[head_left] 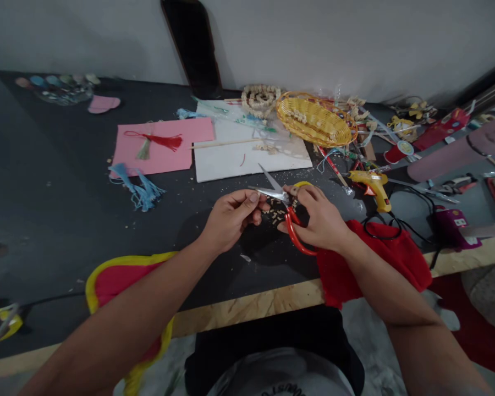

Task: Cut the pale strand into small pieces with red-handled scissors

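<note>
My right hand (319,214) is closed round the handles of a pair of red-handled scissors (274,190), whose blades stand apart and point left. Just beyond the left blade tip, my left hand (235,217) pinches something too small to name between thumb and forefinger. Between and below the hands, small pale cut bits (275,213) are scattered on the dark tabletop. Part of a yellow item (302,185) shows behind the right hand.
A wicker basket (313,124) stands behind the hands, beside a white board (214,165). Pink paper (124,148) with tassels and blue tassels (142,192) lie left. At right are a yellow glue gun (375,190), a red cloth (396,256) and a pink bottle (449,157).
</note>
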The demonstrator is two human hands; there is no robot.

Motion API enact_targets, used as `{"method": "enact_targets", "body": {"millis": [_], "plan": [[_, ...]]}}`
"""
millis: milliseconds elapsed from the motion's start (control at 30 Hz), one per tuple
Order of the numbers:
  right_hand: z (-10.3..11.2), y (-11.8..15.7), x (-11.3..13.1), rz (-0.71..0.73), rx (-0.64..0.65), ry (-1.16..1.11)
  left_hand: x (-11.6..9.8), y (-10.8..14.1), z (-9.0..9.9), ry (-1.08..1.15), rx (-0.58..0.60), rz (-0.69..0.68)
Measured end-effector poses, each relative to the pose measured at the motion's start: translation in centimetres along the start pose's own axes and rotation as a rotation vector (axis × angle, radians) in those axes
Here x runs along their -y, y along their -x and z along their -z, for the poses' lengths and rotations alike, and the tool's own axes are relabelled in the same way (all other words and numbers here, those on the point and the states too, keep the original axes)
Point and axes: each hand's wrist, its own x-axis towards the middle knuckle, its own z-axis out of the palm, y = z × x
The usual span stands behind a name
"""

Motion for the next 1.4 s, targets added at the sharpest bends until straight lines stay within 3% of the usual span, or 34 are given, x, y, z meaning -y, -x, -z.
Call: {"method": "enact_targets", "body": {"millis": [167,433,700,900,1400], "plan": [[-0.3,0.1,0.4,0.066,0.057,0.054,0.4,0.0,0.2,-0.091,0.027,-0.054],[-0.6,0.2,0.2,0.029,0.036,-0.047,0.5,-0.1,0.3,-0.196,0.032,-0.07],[0.0,0.1,-0.4,0.03,-0.012,-0.063,0.7,-0.1,0.3,-0.182,0.015,-0.091],[0.4,0.2,-0.2,0.039,0.067,-0.015,0.8,-0.2,0.3,-0.22,0.015,-0.103],[0.7,0.3,-0.3,0.055,0.113,0.008,0.7,-0.1,0.6,-0.118,0.049,-0.118]]}}
